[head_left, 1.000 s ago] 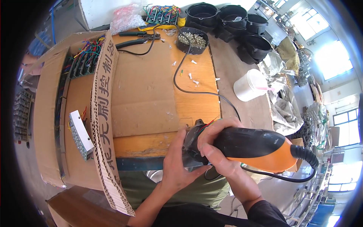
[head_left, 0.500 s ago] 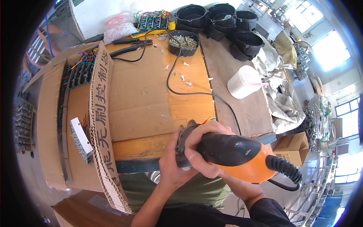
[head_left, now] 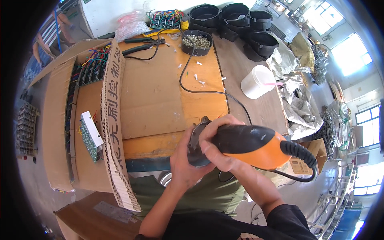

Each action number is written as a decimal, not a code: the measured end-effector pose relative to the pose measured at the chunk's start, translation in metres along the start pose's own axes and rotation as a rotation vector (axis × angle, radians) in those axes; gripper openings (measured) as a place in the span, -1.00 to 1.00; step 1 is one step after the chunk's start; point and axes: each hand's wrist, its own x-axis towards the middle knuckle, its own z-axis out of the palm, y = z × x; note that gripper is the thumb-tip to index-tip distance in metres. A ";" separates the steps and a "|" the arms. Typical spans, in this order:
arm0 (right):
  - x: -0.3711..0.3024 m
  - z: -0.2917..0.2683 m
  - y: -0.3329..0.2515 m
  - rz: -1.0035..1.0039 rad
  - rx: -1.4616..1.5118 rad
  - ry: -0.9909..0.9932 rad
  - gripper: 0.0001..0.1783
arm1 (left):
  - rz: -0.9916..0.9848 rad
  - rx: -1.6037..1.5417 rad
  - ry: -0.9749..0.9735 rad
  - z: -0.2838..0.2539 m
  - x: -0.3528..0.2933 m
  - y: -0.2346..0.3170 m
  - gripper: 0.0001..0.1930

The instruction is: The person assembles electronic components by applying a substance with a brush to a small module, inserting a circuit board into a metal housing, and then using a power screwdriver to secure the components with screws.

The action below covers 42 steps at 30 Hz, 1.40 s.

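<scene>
Wooden bench (head_left: 204, 104) ahead, right-hand fingers (head_left: 229, 119) curl around the orange-black tool (head_left: 253, 143).

Your power tool (head_left: 256, 145) is black and orange, your sleeve (head_left: 287, 222) black, the table (head_left: 204, 105) honey-brown, the carton (head_left: 113, 100) brown with dark lettering, the tub (head_left: 254, 85) white, its straw (head_left: 273, 84) pink.

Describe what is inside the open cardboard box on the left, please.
Wired circuit boards show at the far end; a board with a white plate is nearer. The right wall hides some interior.
</scene>
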 end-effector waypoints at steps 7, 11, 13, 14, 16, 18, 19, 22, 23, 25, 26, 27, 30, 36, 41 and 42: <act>0.003 0.003 0.008 -0.118 -0.225 0.003 -0.76 | 0.011 0.012 -0.003 -0.001 -0.002 -0.002 0.02; 0.001 0.003 0.008 -0.120 -0.183 -0.040 -0.76 | -0.026 0.008 -0.019 0.000 -0.007 -0.008 0.00; 0.000 0.003 0.009 -0.112 -0.168 -0.043 -0.77 | -0.033 0.003 -0.022 0.001 -0.008 -0.008 0.00; 0.000 0.002 0.009 -0.108 -0.160 -0.044 -0.78 | -0.032 0.002 -0.022 0.001 -0.008 -0.008 0.00; -0.002 0.001 0.011 -0.011 -0.080 -0.041 -0.76 | -0.020 0.006 -0.016 0.001 -0.007 -0.006 -0.01; -0.002 0.001 0.014 -0.008 -0.058 -0.021 -0.77 | 0.004 0.016 -0.004 0.003 -0.007 -0.005 -0.02; -0.002 0.003 0.016 -0.055 -0.070 0.001 -0.79 | 0.008 0.020 0.003 0.002 -0.007 -0.005 -0.01; -0.004 0.002 0.016 0.020 -0.066 -0.045 -0.75 | 0.024 0.022 0.027 0.003 -0.009 -0.005 -0.02; -0.005 0.001 0.015 0.079 -0.057 -0.081 -0.72 | 0.031 0.017 0.037 0.004 -0.010 -0.006 -0.03; -0.003 0.004 0.026 0.055 -0.077 -0.076 -0.71 | 0.056 0.014 0.046 0.005 -0.008 -0.004 -0.06; -0.002 0.005 0.030 0.046 -0.088 -0.076 -0.71 | 0.074 0.016 0.044 0.005 -0.006 -0.004 -0.08; 0.001 0.003 0.031 -0.028 -0.083 -0.114 -0.69 | 0.093 0.018 0.043 0.005 -0.004 -0.003 -0.09; 0.009 0.003 0.021 -0.229 -0.070 -0.161 -0.62 | 0.081 0.105 -0.026 0.003 -0.008 -0.016 -0.14; 0.003 -0.014 -0.012 -0.420 -0.142 -0.095 -0.44 | 0.127 0.003 0.027 0.005 -0.003 -0.016 0.01; 0.007 -0.033 -0.005 -0.294 0.267 0.270 -0.49 | 0.022 0.023 -0.002 0.004 -0.005 -0.006 0.02; 0.005 -0.037 0.009 -0.264 0.249 0.314 -0.53 | 0.018 0.012 -0.005 0.006 -0.004 -0.003 0.01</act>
